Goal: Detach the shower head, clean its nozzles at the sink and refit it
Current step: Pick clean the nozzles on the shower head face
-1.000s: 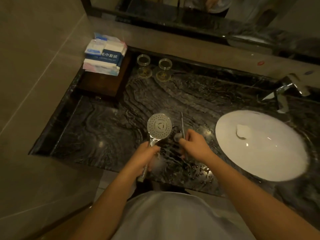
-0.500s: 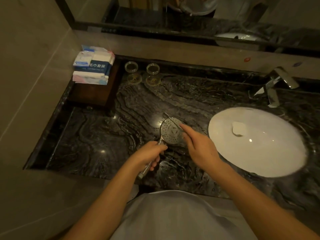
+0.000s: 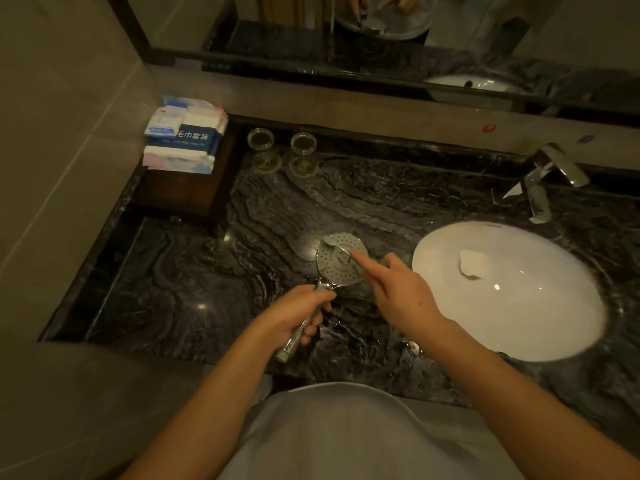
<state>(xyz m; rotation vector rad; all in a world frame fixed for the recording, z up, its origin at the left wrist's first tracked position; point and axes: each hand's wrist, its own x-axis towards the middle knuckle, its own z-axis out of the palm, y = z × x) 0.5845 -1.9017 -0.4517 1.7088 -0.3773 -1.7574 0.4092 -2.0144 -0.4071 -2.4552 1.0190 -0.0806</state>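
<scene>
Left hand (image 3: 300,311) grips round chrome shower head (image 3: 341,259) by handle | right hand (image 3: 398,292) pinches thin brush (image 3: 335,247), bristles at face's 11 o'clock | advise short firm strokes across every nozzle row, face kept level.

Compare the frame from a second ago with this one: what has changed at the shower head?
The right hand brought its thin brush from beside the shower head onto the nozzle face, lying across it now. The head dropped lower and tilted towards the sink. The left hand kept hold of the handle.
</scene>
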